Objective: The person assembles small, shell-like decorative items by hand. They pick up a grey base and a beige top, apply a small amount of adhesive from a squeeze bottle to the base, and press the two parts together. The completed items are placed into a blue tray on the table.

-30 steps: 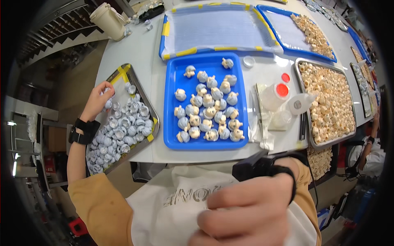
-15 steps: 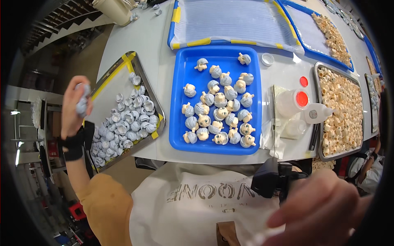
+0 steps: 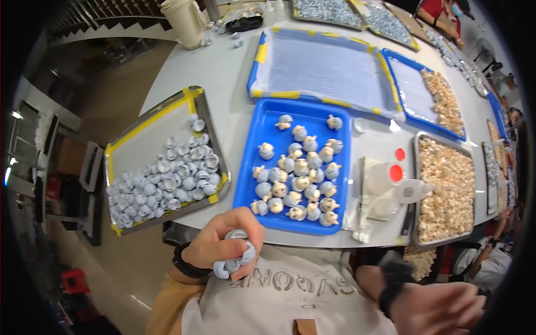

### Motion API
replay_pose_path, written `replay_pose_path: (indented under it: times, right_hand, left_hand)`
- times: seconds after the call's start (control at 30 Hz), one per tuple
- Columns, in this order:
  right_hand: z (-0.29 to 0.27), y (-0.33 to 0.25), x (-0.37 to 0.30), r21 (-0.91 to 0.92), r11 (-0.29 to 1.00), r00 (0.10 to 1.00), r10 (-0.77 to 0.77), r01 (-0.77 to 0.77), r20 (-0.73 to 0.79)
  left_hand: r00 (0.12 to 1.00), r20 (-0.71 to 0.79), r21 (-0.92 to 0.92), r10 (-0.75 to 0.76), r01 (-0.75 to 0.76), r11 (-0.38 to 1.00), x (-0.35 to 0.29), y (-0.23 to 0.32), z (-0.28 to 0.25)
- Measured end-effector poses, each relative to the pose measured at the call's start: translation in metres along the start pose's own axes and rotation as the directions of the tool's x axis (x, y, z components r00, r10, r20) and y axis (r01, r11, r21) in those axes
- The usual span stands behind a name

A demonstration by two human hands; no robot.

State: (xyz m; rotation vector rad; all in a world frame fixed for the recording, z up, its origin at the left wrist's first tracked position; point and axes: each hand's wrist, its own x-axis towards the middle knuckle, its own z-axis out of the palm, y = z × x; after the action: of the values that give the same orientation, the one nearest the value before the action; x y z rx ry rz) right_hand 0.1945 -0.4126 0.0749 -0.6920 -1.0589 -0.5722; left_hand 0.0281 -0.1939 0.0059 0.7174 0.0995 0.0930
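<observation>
My left hand point(image 3: 215, 248) is closed around grey-blue doll hair pieces point(image 3: 233, 257), in front of my apron and just off the table edge. How many it holds, I cannot tell. Low on the right, my right hand point(image 3: 438, 307) is smeared by motion beside my body, and its fingers cannot be made out. Ahead lies a blue tray point(image 3: 254, 184) with many small doll heads point(image 3: 279, 190), most wearing grey-blue hair. To its left, a metal tray point(image 3: 145, 137) edged with yellow tape carries a heap of loose hair shells point(image 3: 162, 181).
A metal tray of beige doll parts point(image 3: 444, 190) stands at the right. Between the trays are a jar with a red lid point(image 3: 385, 176), a squeeze bottle point(image 3: 410, 191) and a white cloth point(image 3: 363, 228). Behind lies a lined, taped tray point(image 3: 326, 70); a beige jug point(image 3: 183, 22) stands far left.
My left hand has come from beyond the left tray to the front of my body, still holding hair pieces. My right hand has shifted lower. The view has tilted, showing more of the far table.
</observation>
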Motion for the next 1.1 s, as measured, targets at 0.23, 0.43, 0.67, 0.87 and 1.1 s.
replay_pose_path:
  times: [0.23, 0.43, 0.67, 0.87, 1.1]
  right_hand:
    - [0.057, 0.039, -0.069, -0.487, 0.873, 0.579, 0.380, 0.034, 0.721]
    - [0.054, 0.060, -0.081, -0.516, 0.849, 0.585, 0.364, 0.112, 0.725]
    - [0.052, 0.065, -0.083, -0.535, 0.839, 0.539, 0.406, 0.102, 0.738]
    - [0.055, 0.063, -0.084, -0.533, 0.845, 0.563, 0.418, 0.048, 0.713]
    - [0.069, 0.059, -0.080, -0.483, 0.873, 0.524, 0.381, 0.066, 0.761]
  left_hand:
    - [0.966, -0.009, -0.375, -0.259, 0.237, 0.896, 0.055, -0.016, 0.003]
    - [0.982, 0.036, -0.599, -0.188, 0.171, 0.782, 0.050, -0.028, -0.013]
    - [0.969, -0.115, -0.628, -0.220, 0.101, 0.772, 0.051, -0.028, -0.005]
    - [0.967, -0.114, -0.638, -0.228, 0.105, 0.763, 0.048, -0.023, -0.004]
    - [0.931, -0.208, -0.430, -0.299, 0.187, 0.883, 0.050, -0.014, 0.007]
